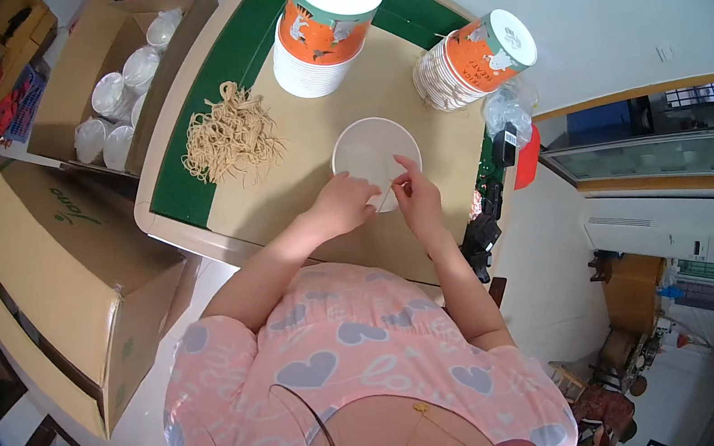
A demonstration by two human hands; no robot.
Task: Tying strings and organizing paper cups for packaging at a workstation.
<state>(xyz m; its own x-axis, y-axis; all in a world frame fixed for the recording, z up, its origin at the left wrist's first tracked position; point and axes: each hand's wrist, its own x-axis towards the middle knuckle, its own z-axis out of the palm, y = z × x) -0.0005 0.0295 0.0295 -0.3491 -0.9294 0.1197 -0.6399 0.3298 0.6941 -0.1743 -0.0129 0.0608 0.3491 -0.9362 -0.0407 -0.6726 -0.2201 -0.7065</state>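
A white paper bowl stands on the brown cardboard sheet that covers the table. My left hand rests at the bowl's near rim with fingers curled. My right hand is beside it at the near right rim, pinching what looks like a thin strand, with the index finger raised. A pile of tan string-like strands lies to the left of the bowl. Two stacks of orange and white paper bowls stand behind: one upright, one leaning on its side.
The table has a green top and a pale rim. On the floor to the left are an open cardboard box of clear lids and a large closed cardboard box. Black items and a red object sit at the table's right edge.
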